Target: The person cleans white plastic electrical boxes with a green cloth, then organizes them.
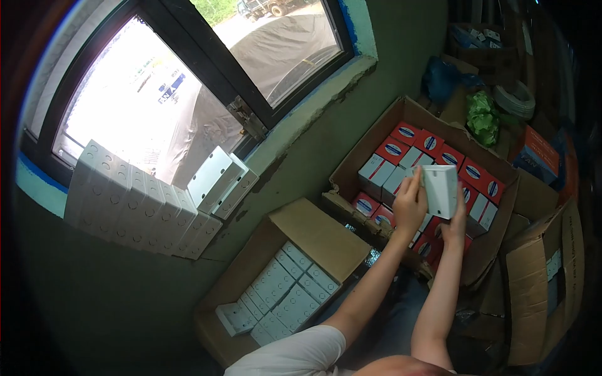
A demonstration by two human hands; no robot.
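Note:
Between my two hands is a white plastic electrical mounting box [441,188], raised above a large open carton [351,174]. My left hand [411,205] grips its left side, fingers pointing up. On the right edge and lower corner, my right hand [458,220] is closed around it. Below lie small red-and-white product boxes [394,150], packed in rows inside the carton; my hands and the held piece hide some of them.
A second carton [320,235] holds stacked white mounting boxes [276,288]. More white mounting boxes [135,203] stand in a row on the windowsill [313,103]. At right are another opened carton [533,301], a green crumpled bag [483,118] and a coil of cable [515,100].

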